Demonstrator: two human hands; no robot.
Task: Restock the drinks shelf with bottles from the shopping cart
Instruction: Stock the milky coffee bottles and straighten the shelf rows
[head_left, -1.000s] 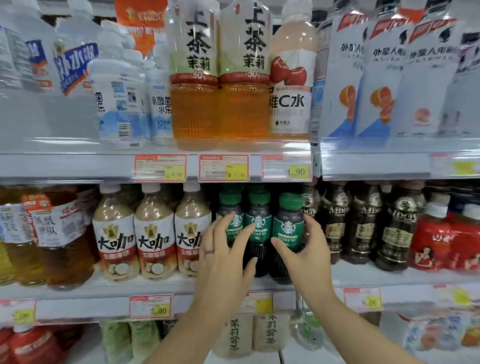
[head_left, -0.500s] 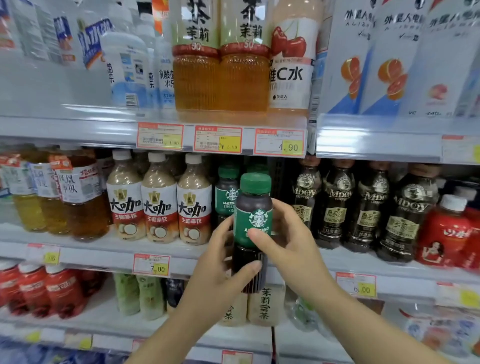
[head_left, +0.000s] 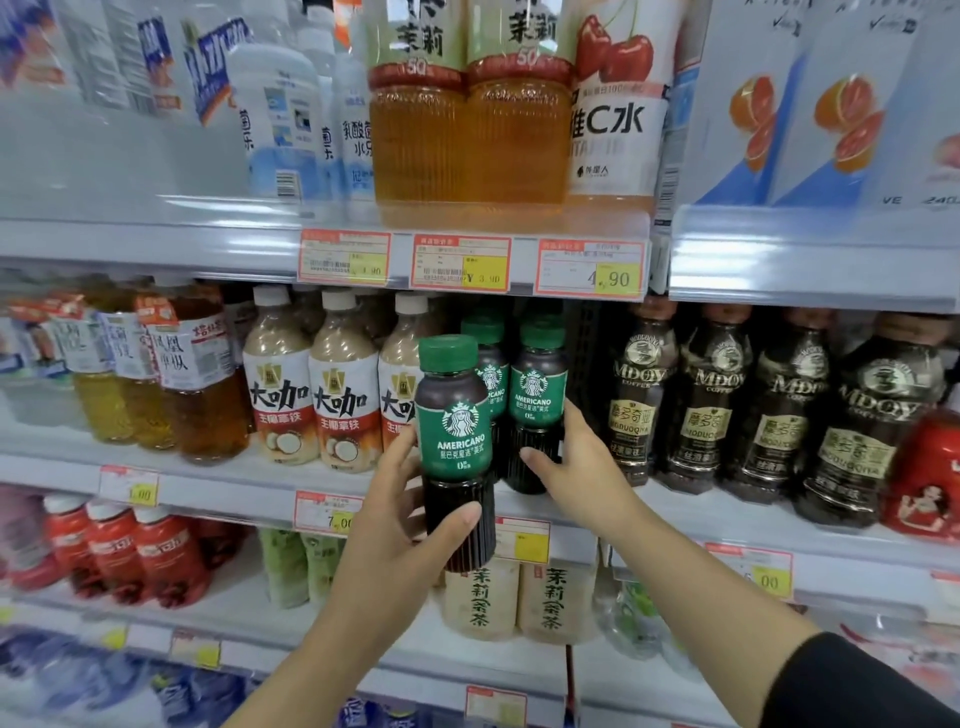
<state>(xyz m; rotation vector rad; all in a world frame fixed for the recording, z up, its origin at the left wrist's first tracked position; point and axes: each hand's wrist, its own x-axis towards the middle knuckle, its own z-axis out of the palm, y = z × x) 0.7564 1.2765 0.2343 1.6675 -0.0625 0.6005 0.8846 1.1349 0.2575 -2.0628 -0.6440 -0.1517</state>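
Note:
A dark Americano coffee bottle (head_left: 454, 441) with a green cap and green label is held upright in front of the middle shelf (head_left: 218, 483), gripped low on its body by my left hand (head_left: 410, 525). My right hand (head_left: 576, 470) wraps around the lower part of a second Americano bottle (head_left: 537, 395) that stands on the shelf just to the right. A third green-capped bottle (head_left: 488, 353) stands behind them. The shopping cart is out of view.
Milk-coffee bottles (head_left: 340, 400) stand left of the Americano slot and dark MDOY coffee bottles (head_left: 711, 405) to the right. Large tea bottles (head_left: 467, 119) fill the shelf above. Price tags (head_left: 460, 262) line the shelf edges. Red bottles (head_left: 156, 551) and jasmine tea (head_left: 480, 597) sit below.
One Americano bottle was lifted off the shelf with both hands. It now rests in my left hand alone, while my right hand has moved to a second bottle on the shelf. The camera tilted downward.

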